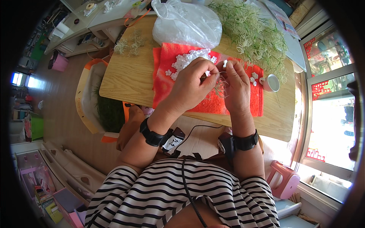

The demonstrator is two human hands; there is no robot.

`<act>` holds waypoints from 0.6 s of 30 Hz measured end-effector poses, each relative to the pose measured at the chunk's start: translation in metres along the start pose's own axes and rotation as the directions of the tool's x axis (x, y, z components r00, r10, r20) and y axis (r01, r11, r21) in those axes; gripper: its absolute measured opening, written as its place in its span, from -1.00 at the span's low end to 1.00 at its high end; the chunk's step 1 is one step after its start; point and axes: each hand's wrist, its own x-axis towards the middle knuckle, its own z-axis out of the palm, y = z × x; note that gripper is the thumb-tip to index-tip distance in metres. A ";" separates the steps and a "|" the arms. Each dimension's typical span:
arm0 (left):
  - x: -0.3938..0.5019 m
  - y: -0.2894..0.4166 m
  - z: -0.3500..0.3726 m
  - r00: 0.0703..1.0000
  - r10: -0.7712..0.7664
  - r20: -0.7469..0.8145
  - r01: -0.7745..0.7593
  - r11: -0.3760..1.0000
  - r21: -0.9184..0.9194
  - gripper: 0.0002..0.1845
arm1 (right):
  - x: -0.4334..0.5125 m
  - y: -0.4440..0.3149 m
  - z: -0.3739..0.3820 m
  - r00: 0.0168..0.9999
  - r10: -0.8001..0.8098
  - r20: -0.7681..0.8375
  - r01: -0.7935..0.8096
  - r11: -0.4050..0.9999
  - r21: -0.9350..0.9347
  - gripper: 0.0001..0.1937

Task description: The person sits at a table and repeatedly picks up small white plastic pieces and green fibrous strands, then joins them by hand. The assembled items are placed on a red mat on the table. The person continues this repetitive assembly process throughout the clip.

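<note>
My left hand (pixel 194 84) pinches a thin artificial grass sprig (pixel 219 89) between thumb and forefinger, its pale curled tips hanging below the fingers. Close beside it, my right hand (pixel 237 85) holds a small white plastic flower (pixel 225 63) at its fingertips. Part of another white flower (pixel 208 73) shows by my left fingers; whether it is attached to the sprig I cannot tell. Both hands are over a folded red cloth (pixel 255 105). Beyond my left hand, a heap of white flowers (pixel 185 60) lies on the cloth. Several loose flowers (pixel 253 77) rest near its right edge.
A white cup (pixel 272 83) stands right of the cloth on the wooden table (pixel 125 82). Behind are a translucent plastic bag (pixel 186 27) and a large green sprig pile (pixel 253 37). A few sprigs (pixel 132 44) lie left. An open bag (pixel 85 99) of dark greenery stands beside the table.
</note>
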 end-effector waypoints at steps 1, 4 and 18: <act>0.000 0.000 0.000 1.000 0.006 0.000 -0.006 1.000 0.003 -0.92 | 0.000 0.000 0.000 1.000 -0.005 -0.005 0.005 1.000 0.015 -0.78; 0.000 0.000 0.000 1.000 0.012 -0.004 -0.012 1.000 -0.012 -0.93 | 0.000 0.000 0.000 1.000 -0.013 -0.019 0.013 1.000 0.019 -0.79; 0.002 0.006 -0.001 0.998 -0.024 -0.058 0.022 0.999 -0.043 -0.92 | 0.004 0.002 -0.002 0.997 -0.075 0.019 0.075 0.997 -0.030 -0.82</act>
